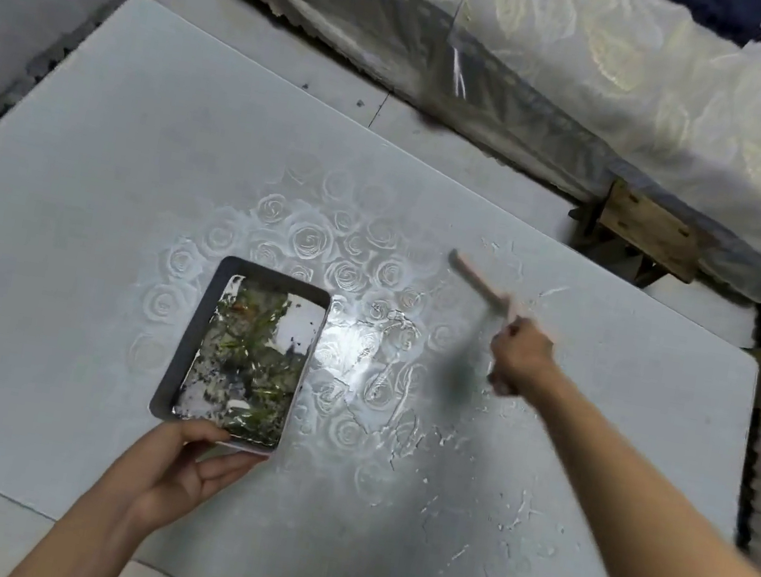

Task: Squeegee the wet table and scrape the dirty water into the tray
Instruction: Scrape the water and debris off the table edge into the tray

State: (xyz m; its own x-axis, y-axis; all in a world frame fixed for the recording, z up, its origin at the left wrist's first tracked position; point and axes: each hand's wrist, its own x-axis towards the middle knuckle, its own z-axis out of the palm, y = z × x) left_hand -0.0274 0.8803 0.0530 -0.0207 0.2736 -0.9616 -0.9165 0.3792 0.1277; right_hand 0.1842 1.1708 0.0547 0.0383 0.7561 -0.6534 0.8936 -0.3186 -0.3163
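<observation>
Left hand (186, 462) is gripping the tray's (189, 338) near rim, thumb on top, inside the table's (60, 187) 6 o'clock edge. Bare tabletop is lying open toward 9 o'clock. At 2 o'clock from the tray, right hand (519, 360) is clenching the blurred squeegee (475, 278) over the wet patch (357, 359); whether it is touching cannot be told.

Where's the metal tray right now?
In the head view, the tray is left of centre at the table, its near edge gripped by the left hand, with the squeegee, held by the right hand, off to its right.

Blurred squeegee (479, 284), debris-filled tray (189, 338), wet table (85, 191)
</observation>
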